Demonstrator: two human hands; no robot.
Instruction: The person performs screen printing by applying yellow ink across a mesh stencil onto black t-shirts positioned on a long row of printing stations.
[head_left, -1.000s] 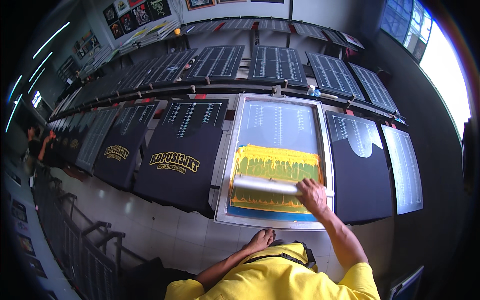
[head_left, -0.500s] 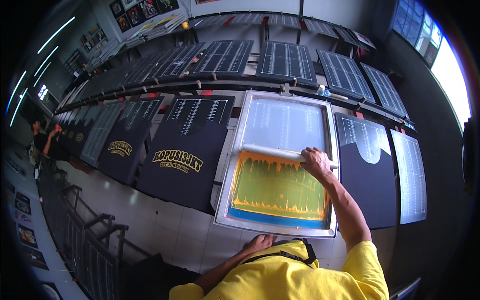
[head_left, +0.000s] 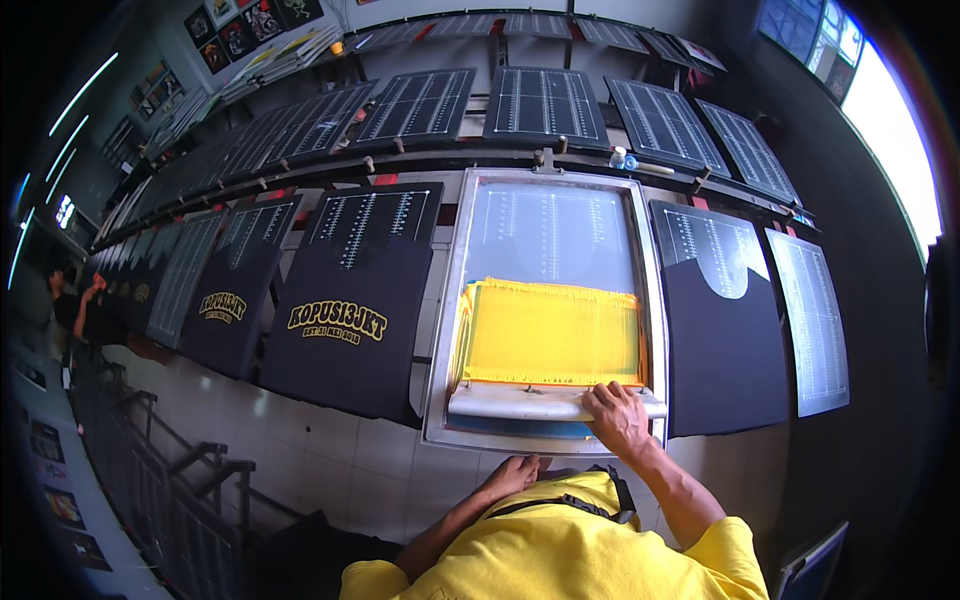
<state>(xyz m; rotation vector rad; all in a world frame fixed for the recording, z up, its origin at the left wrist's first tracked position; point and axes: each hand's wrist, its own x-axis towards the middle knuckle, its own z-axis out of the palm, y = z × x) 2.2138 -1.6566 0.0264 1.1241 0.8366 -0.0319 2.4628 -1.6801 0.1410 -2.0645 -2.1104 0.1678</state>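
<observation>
1. Head view: right hand (head_left: 618,415) grips squeegee (head_left: 520,402) at near end of screen frame (head_left: 555,178).
2. Left hand (head_left: 513,476): state cannot be told.
3. Apparent step: spreading yellow ink (head_left: 550,335); next move likely calls for even pressure.

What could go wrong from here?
Uneven pressure: the right hand holds the squeegee right of its middle and the left hand is off it, so its left end could lift or twist.
Snagging: the squeegee's right end overlaps the frame in this view and might catch there.
Smearing: yellow ink lies just beyond the squeegee and could reach the grip.
</observation>
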